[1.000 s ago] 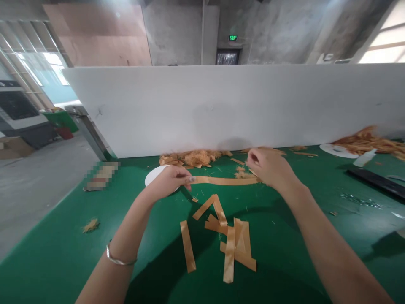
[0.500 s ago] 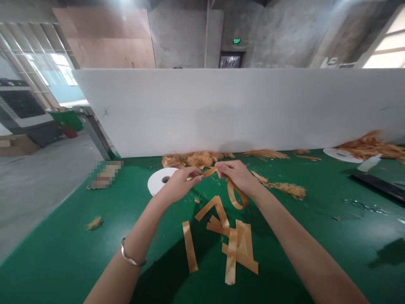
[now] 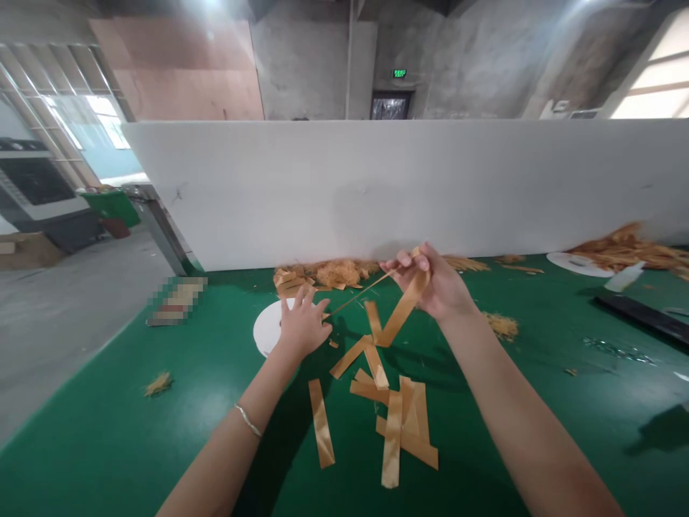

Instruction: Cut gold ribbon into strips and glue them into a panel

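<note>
Standing by the green table (image 3: 161, 431), you can see the right hand (image 3: 436, 287) lifted a bit above the surface, fingers pinched shut on a gold ribbon (image 3: 401, 312). The wide part of it hangs down from the thumb and fingers and folds back up at the bottom end, just over the cut strips (image 3: 395, 420). A thin sliver of the same ribbon runs off to the left from that hand, stretched toward the left hand (image 3: 302, 327).

Left hand is lower, near the table, fingers spread fairly wide and pointing up and away. The sliver ends right at its fingertips, but I honestly can't tell whether it's pinching it or just touching it. Right behind that hand there's a white disc (image 3: 265, 329) lying flat, half covered by the hand. Thin bracelet (image 3: 248, 421) on the left wrist.

Strips lie loose on the table between the two forearms, some crossing each other, one lying off on its own to the left. Further back, against the white board (image 3: 377, 187), there's a pile of frayed scraps (image 3: 328, 273), and a smaller clump (image 3: 502, 325) just right of the right wrist. Way off at the right edge sits a second disc (image 3: 578, 263) with more scraps on it.
</note>
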### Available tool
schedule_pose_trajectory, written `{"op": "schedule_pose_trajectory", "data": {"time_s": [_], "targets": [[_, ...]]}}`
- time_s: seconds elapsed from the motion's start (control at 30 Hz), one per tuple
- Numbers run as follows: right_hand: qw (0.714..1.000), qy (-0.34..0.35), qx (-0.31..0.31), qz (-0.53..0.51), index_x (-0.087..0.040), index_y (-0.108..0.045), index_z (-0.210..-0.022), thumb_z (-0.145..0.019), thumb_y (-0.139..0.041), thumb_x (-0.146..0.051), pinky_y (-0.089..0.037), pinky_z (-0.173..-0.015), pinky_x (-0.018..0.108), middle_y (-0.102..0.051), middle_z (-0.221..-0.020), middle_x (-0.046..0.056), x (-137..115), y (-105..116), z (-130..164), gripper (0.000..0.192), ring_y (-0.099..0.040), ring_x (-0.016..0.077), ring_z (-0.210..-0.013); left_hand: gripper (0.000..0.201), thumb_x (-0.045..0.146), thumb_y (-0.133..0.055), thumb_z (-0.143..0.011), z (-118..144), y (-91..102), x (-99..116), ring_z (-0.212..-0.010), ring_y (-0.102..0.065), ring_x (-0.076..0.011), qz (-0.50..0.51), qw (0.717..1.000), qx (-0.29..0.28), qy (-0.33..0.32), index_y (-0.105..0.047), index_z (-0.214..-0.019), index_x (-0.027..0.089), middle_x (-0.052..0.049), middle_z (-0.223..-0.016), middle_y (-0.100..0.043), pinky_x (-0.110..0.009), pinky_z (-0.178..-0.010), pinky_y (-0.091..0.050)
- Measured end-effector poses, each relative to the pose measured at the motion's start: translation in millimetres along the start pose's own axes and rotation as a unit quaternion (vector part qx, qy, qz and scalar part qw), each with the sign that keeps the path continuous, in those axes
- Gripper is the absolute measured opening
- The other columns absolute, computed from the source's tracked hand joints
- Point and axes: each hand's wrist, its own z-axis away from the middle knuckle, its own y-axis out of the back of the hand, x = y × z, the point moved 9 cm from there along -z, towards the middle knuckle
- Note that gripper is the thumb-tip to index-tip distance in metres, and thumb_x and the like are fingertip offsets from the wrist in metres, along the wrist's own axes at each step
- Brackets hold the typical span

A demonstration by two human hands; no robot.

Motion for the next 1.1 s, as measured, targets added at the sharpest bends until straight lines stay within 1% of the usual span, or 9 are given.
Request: {"op": "schedule_pose_trajectory", "data": {"time_s": [0.07,0.17,0.27,0.4,0.53,0.63,0.77,0.93,1.1], "targets": [[1.000,0.010,-0.003,-0.003,-0.022,-0.049,-0.046,-0.074,-0.067,-0.045,-0.043,-0.094,0.036,-0.054,-0.061,-0.005,-7.3,-2.9,2.0,0.040,-0.060,0.0127,-0.070,0.040,0.036,-0.041,-0.084,-0.9,-2.7,2.7,-0.136,-0.021,-0.0321,-0.017,1.000,-0.008,-0.002,-0.054,-0.121,0.028,-0.007,-0.143,-0.038,-0.061,-0.105,-0.012],[0.999,0.021,0.006,0.025,-0.021,-0.045,-0.045,-0.074,-0.067,-0.044,-0.044,-0.092,0.037,-0.051,-0.060,-0.004,-19.6,-2.6,5.9,0.043,-0.056,0.0120,-0.066,0.035,0.030,-0.038,-0.085,-2.3,-5.5,-7.9,-0.133,-0.027,-0.0331,-0.025,0.999,-0.014,0.024,-0.060,-0.112,0.024,-0.011,-0.136,-0.046,-0.063,-0.103,-0.016],[0.997,0.047,0.036,0.044,-0.021,-0.040,-0.043,-0.071,-0.070,-0.045,-0.045,-0.091,0.037,-0.046,-0.056,-0.004,-35.1,4.0,9.5,0.047,-0.053,0.0118,-0.062,0.038,0.021,-0.038,-0.083,-2.9,-1.9,-21.6,-0.132,-0.029,-0.0322,-0.036,0.998,-0.014,0.040,-0.057,-0.116,0.023,-0.010,-0.137,-0.044,-0.063,-0.103,-0.018],[0.988,0.084,0.085,0.102,-0.021,-0.032,-0.044,-0.072,-0.066,-0.050,-0.046,-0.089,0.039,-0.044,-0.057,-0.003,-53.4,17.2,13.8,0.053,-0.053,0.0147,-0.065,0.043,0.020,-0.033,-0.086,-2.2,5.2,-34.7,-0.131,-0.029,-0.0292,-0.044,0.998,-0.023,0.048,-0.049,-0.125,0.028,-0.005,-0.144,-0.036,-0.059,-0.104,-0.020],[0.971,0.108,0.093,0.192,-0.022,-0.029,-0.045,-0.077,-0.055,-0.057,-0.046,-0.084,0.041,-0.045,-0.056,-0.001,-64.2,24.1,16.0,0.054,-0.054,0.0178,-0.070,0.049,0.012,-0.032,-0.084,1.4,3.5,-49.4,-0.130,-0.031,-0.0324,-0.055,0.994,-0.054,0.072,-0.048,-0.127,0.028,-0.010,-0.137,-0.043,-0.062,-0.101,-0.022],[0.963,0.122,0.097,0.219,-0.022,-0.030,-0.045,-0.079,-0.052,-0.058,-0.046,-0.082,0.041,-0.045,-0.056,-0.001,-69.5,28.0,16.9,0.054,-0.054,0.0184,-0.070,0.052,0.007,-0.035,-0.080,5.2,1.0,-61.9,-0.126,-0.035,-0.0348,-0.063,0.991,-0.075,0.089,-0.050,-0.125,0.028,-0.012,-0.132,-0.045,-0.065,-0.097,-0.025],[0.972,0.129,0.137,0.139,-0.022,-0.031,-0.045,-0.075,-0.062,-0.052,-0.047,-0.081,0.040,-0.043,-0.055,-0.002,-76.0,39.8,20.0,0.053,-0.052,0.0169,-0.066,0.055,0.006,-0.038,-0.078,9.3,1.8,-75.0,-0.123,-0.037,-0.0352,-0.068,0.988,-0.093,0.099,-0.047,-0.126,0.031,-0.012,-0.133,-0.043,-0.064,-0.093,-0.030],[0.982,0.131,0.136,-0.010,-0.021,-0.036,-0.044,-0.071,-0.071,-0.038,-0.048,-0.079,0.033,-0.044,-0.056,-0.005,-83.6,48.4,24.0,0.048,-0.050,0.0115,-0.061,0.062,0.007,-0.040,-0.078,12.9,4.2,-85.7,-0.129,-0.030,-0.0363,-0.071,0.984,-0.111,0.117,-0.038,-0.134,0.035,-0.011,-0.142,-0.034,-0.064,-0.095,-0.028],[0.977,0.129,0.164,-0.044,-0.019,-0.036,-0.046,-0.072,-0.071,-0.033,-0.046,-0.076,0.030,-0.045,-0.058,-0.005,-86.8,61.3,27.5,0.046,-0.050,0.0097,-0.062,0.079,0.006,-0.050,-0.069,17.3,-5.2,-93.6,-0.136,-0.017,-0.0396,-0.068,0.975,-0.157,0.141,-0.030,-0.139,0.037,-0.010,-0.149,-0.024,-0.065,-0.097,-0.024]]}}
